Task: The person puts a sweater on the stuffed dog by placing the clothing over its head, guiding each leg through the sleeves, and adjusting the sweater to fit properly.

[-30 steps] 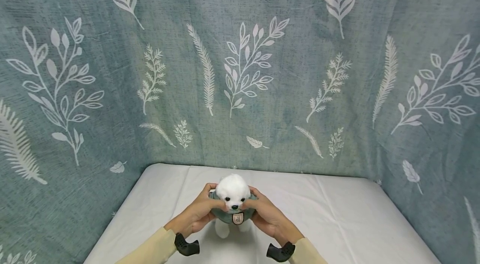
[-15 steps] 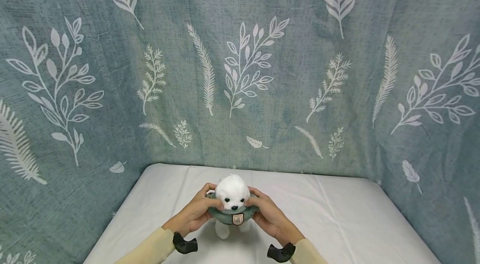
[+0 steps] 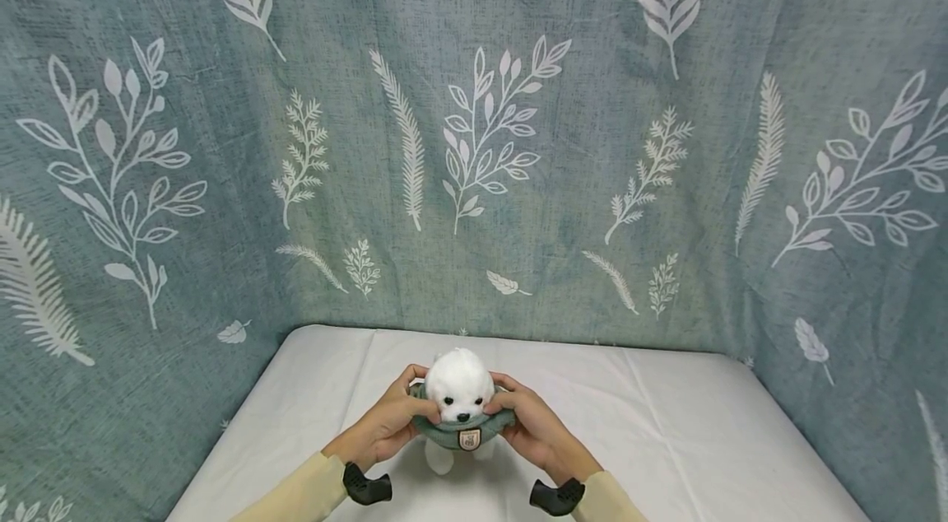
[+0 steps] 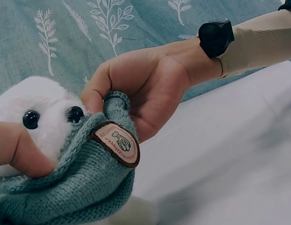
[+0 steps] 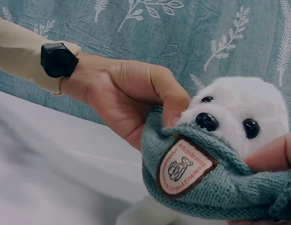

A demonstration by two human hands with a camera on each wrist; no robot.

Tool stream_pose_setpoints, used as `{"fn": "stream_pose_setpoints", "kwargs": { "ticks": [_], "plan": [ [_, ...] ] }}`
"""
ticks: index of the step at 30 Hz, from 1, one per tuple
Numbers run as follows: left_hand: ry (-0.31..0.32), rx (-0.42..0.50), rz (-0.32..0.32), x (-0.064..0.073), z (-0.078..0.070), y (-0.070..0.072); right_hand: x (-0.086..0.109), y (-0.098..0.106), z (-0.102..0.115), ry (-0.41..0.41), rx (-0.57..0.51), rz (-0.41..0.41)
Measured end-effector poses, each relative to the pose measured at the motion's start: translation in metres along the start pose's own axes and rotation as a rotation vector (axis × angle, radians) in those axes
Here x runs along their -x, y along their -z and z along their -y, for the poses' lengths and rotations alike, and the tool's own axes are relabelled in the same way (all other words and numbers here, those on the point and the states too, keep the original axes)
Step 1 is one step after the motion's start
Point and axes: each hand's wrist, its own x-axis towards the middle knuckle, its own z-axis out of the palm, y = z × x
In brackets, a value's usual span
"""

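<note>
From where I stood, both forearms reached in from the near side of the table (image 3: 666, 423), wrists angled inward so that the left hand (image 3: 381, 425) and the right hand (image 3: 535, 427) faced each other. Each had its thumb in front and its fingers curled behind, closed firmly on the green knitted sweater (image 3: 441, 433) of a white plush dog (image 3: 459, 380). The toy was upright between the hands, rather nearer the table's left edge than its right, below the far edge; I couldn't tell whether its paws bore weight.

The head view took in both cream sleeves (image 3: 296, 493) and the leaf-patterned curtain (image 3: 474, 135) past the far corners. Only the wrist views brought out the knit stitches and how each thumb pinched the neckline, bunched under the dog's muzzle.

They also showed the patch (image 5: 185, 168) up close: a dark brown border, a little outlined animal, reddish lettering around it. I seemed to read "Pleasure"; the remaining words were too small.
</note>
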Motion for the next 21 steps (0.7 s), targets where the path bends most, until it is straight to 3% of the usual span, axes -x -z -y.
{"fn": "stream_pose_setpoints", "kwargs": {
  "ticks": [6, 13, 17, 21],
  "plan": [
    [-0.006, -0.016, 0.0, 0.0008, 0.0007, -0.0008, 0.0, -0.0004, -0.002, 0.001, -0.028, -0.011],
    [-0.018, -0.096, -0.017, 0.0015, 0.001, -0.002, 0.0009, -0.0005, -0.0051, 0.006, -0.067, -0.003],
    [-0.023, -0.125, -0.031, 0.0016, -0.0001, -0.0024, 0.0021, -0.0002, -0.005, 0.009, -0.032, -0.002],
    [-0.023, -0.205, -0.029, 0.0017, -0.0026, -0.0003, 0.0027, 0.0024, -0.0012, 0.011, 0.077, -0.007]
  ]
}}
